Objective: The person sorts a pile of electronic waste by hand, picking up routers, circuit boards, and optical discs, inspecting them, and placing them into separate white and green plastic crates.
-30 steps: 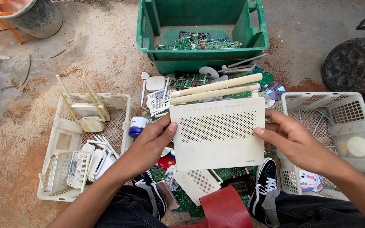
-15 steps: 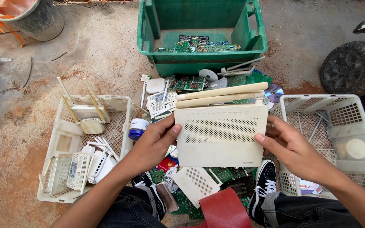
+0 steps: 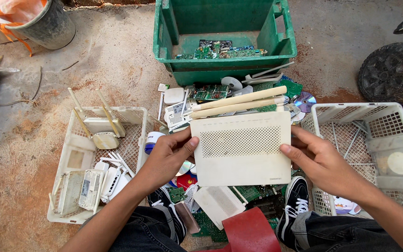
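I hold a white router [image 3: 241, 149] with a perforated grille and two folded cream antennas [image 3: 239, 101] above the ground between my knees. My left hand [image 3: 169, 156] grips its left edge, thumb on the front face. My right hand [image 3: 318, 161] grips its right edge. Under it lies a heap of green circuit boards [image 3: 211, 91], white casings [image 3: 218, 203] and discs [image 3: 305, 101].
A green crate [image 3: 164, 42] holding circuit boards stands ahead. A white basket [image 3: 136, 116] of routers sits left, another white basket [image 3: 397, 109] right. A tyre [image 3: 392, 70] is at far right, a grey bucket [image 3: 47, 28] top left, a red piece [image 3: 250, 231] by my shoes.
The router sits slightly lower and more level in my hands than a second ago. My grip on both edges has stayed the same.
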